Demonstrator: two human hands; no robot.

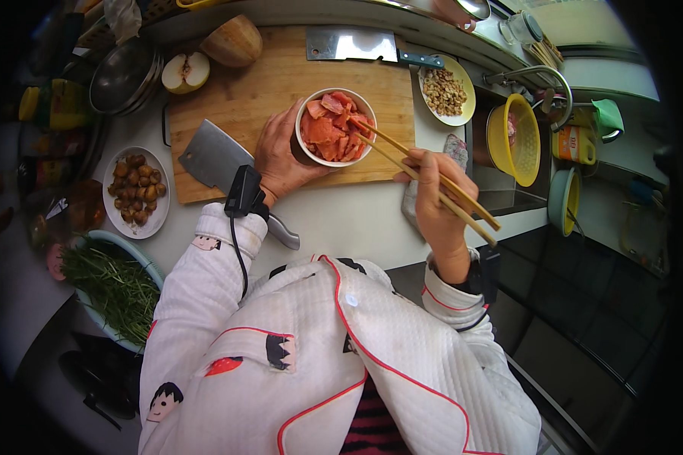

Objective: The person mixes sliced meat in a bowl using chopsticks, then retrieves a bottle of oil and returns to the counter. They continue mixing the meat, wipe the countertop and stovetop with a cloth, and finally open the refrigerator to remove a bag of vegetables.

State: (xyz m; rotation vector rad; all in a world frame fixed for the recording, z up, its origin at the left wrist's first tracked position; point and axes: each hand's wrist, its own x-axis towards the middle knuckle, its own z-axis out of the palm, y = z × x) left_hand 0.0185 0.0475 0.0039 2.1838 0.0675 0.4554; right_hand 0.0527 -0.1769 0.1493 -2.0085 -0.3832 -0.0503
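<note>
Head view: a white bowl (329, 164) of red-orange cut pieces (325, 133) stands upright on the wooden cutting board (235, 77), near the edge closest to the person. The left hand (282, 148) curves round the bowl's left side, touching it, and is the nearer of the two. The right hand (442, 188), apart from the bowl at its lower right, is closed on a pair of wooden chopsticks (384, 139). Their long axis slants from that hand up and leftward over the bowl's right rim; the tips meet the pieces on that side. Whether the tips pinch a piece cannot be determined. The bowl, being round, presents no long axis. A cleaver (215, 155) lies left of the left hand, its handle past the board's edge.
</note>
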